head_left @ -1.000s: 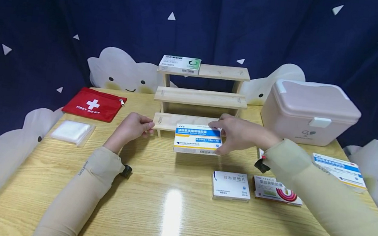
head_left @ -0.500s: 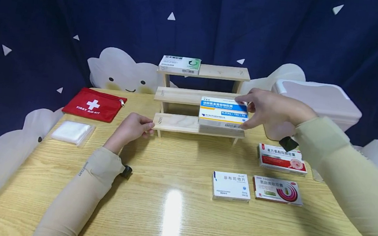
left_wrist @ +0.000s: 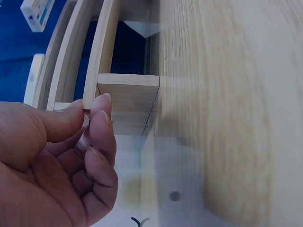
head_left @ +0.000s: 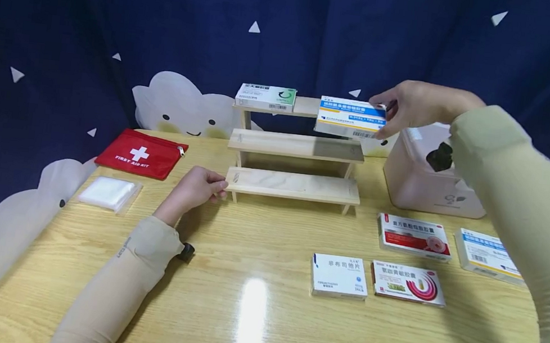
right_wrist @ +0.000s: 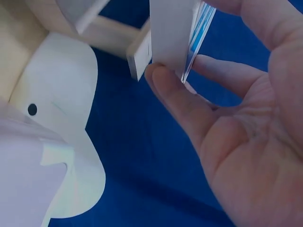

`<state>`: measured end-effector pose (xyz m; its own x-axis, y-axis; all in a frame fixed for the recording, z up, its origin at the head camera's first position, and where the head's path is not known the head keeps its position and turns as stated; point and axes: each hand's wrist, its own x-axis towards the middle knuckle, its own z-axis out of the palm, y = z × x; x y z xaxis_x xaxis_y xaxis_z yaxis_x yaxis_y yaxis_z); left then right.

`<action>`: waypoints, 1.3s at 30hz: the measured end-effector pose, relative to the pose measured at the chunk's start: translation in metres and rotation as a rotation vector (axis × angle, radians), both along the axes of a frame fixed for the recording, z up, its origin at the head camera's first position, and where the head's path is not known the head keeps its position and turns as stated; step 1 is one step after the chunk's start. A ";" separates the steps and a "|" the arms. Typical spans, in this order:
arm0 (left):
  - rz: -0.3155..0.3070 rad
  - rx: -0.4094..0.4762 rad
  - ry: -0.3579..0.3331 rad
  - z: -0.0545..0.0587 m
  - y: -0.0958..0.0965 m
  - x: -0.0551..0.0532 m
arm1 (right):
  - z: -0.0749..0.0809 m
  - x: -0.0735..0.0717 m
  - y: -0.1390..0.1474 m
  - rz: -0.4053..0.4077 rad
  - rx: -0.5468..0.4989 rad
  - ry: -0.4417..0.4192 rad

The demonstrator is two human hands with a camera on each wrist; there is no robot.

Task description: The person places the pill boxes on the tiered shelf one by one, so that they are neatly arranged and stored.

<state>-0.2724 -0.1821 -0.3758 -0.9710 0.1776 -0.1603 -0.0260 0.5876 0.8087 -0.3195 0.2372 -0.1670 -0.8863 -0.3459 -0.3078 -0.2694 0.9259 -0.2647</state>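
At the left, the left hand (head_left: 196,191) pinches the left end of the bottom tier of a wooden shelf (head_left: 294,184). Farther right, a blue-and-white box (head_left: 350,115) is held up at the top tier's right half; whether it touches the wood I cannot tell. It should be light, stiff enough but easily crushed, a little slick (glossy card, by the look of it), so the short ends suit a gentle pinch; the right hand (head_left: 417,105) grips its right end. Counting left to right: one clear packet (head_left: 107,192), one red pouch (head_left: 164,159), one shelf of three tiers, one green-and-white box (head_left: 265,97) on top, the held box, one white box (head_left: 338,276), two red-and-white boxes (head_left: 413,236), one pink case (head_left: 406,181), one loose blue-and-yellow-striped box (head_left: 487,254).
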 end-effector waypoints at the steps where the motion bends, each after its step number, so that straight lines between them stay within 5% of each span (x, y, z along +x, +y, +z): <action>1: 0.003 0.002 -0.003 0.000 0.000 0.001 | 0.002 -0.005 0.000 -0.004 -0.003 -0.006; 14: 0.018 -0.004 0.001 -0.002 -0.002 0.012 | 0.002 -0.050 -0.006 -0.051 -0.095 -0.115; 39: 0.003 -0.024 0.019 0.000 -0.001 0.020 | -0.013 -0.056 -0.012 -0.168 -0.100 -0.157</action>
<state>-0.2525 -0.1827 -0.3757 -0.9744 0.1706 -0.1463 -0.0130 0.6069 0.7947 -0.3759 0.2252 -0.1797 -0.8778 -0.2337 -0.4183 -0.0622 0.9212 -0.3840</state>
